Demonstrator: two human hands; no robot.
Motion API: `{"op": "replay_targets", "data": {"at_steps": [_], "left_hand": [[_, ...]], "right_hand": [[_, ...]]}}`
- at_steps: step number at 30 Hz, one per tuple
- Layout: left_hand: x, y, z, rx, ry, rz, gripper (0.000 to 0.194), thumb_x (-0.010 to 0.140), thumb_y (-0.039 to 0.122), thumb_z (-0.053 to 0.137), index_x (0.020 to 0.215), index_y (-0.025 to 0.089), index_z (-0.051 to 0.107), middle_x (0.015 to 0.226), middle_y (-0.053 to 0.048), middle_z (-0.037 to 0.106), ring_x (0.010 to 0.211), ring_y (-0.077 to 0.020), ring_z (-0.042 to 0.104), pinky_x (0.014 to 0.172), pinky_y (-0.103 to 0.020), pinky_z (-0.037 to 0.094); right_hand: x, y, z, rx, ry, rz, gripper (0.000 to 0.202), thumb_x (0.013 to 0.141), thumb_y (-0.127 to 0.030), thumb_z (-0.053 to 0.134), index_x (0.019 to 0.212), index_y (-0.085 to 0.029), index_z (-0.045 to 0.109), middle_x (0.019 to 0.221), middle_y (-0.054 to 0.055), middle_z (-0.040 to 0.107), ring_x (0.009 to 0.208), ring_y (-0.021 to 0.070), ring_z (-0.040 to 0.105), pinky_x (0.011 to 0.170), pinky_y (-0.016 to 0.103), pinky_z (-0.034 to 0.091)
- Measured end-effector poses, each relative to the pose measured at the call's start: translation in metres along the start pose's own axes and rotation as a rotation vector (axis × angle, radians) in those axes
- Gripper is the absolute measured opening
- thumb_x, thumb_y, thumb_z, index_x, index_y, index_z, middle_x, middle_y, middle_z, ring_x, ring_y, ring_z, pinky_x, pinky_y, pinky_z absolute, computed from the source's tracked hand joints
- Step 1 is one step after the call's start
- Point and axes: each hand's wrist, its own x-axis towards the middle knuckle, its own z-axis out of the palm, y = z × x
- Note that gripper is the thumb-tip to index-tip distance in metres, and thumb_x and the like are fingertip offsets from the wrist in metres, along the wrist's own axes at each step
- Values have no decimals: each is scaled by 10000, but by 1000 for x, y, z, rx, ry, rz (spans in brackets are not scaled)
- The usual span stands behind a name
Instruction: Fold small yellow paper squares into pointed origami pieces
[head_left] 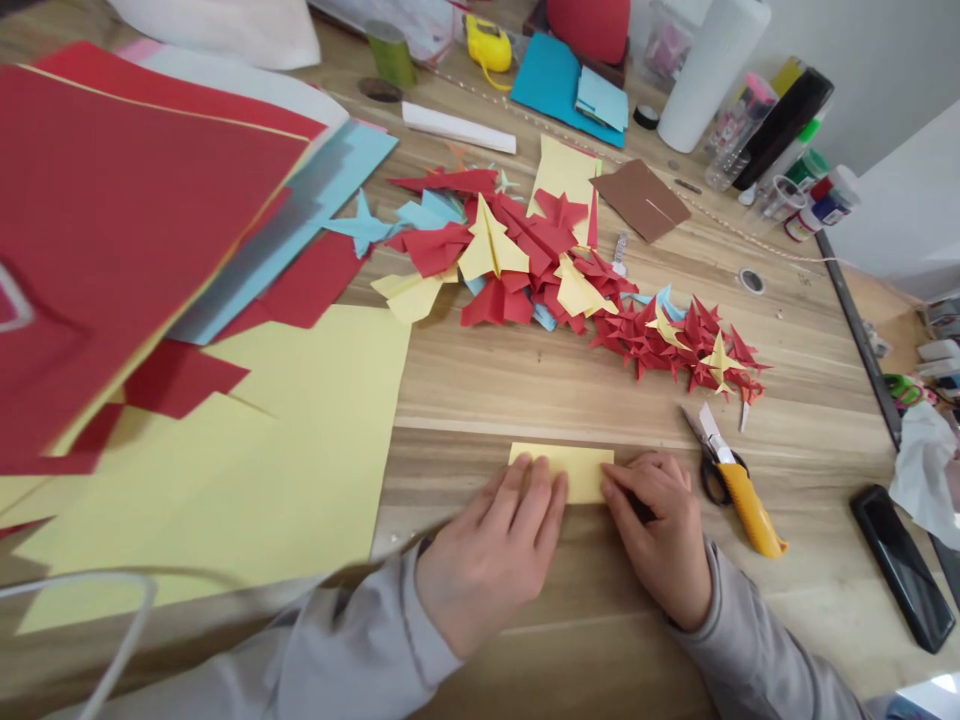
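Note:
A small yellow rectangle of paper (574, 465) lies flat on the wooden table in front of me. Stretched out over its left half are the fingers of my left hand (499, 545), pressing it against the tabletop. My right hand (660, 520) pinches the paper's right edge between thumb and forefinger, its other fingers curled in. Just right of that hand lie a yellow box cutter (754, 510) with its blade out and a pair of dark-handled scissors (712, 475). Beyond the paper spreads a pile of folded paper planes (491, 245) in red, yellow and blue.
Large sheets of red paper (165, 200) and yellow paper (315, 470) cover the left side. A black phone (904, 565) rests at the right. Along the back stand a yellow tape measure (487, 45), a white roll (712, 75) and several bottles. A brown paper square (637, 195) lies behind the planes.

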Motion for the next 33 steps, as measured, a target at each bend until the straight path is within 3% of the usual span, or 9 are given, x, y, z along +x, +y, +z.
{"op": "replay_targets", "data": {"at_steps": [11, 21, 27, 33], "left_hand": [[1, -1, -3, 23, -62, 11, 342, 837, 132, 366, 1102, 68, 573, 1174, -149, 577, 1017, -256, 566, 814, -365, 488], [2, 0, 0, 36, 7, 9, 317, 832, 121, 390, 1076, 57, 583, 1128, -160, 603, 993, -254, 577, 803, -363, 487], [3, 1, 2, 26, 13, 6, 313, 823, 120, 409, 1070, 35, 582, 1126, -176, 600, 994, -268, 577, 806, -371, 481], [2, 3, 2, -3, -29, -20, 333, 845, 123, 358, 1090, 48, 569, 1163, -189, 572, 1039, -252, 551, 824, -375, 466]], "right_hand": [[0, 1, 0, -12, -12, -16, 191, 821, -224, 502, 922, -214, 664, 752, 54, 645, 787, 191, 539, 732, 362, 392], [-1, 0, 0, -5, 9, -27, 164, 805, -231, 529, 896, -216, 665, 763, 52, 647, 789, 192, 530, 731, 364, 385], [-5, 1, 0, -162, 41, -100, 186, 806, -261, 523, 924, -211, 658, 720, 51, 602, 763, 192, 523, 717, 363, 394], [-11, -2, -3, -331, 98, -289, 264, 779, -276, 550, 1035, -238, 600, 1062, 77, 609, 1014, 260, 501, 878, 452, 361]]}}
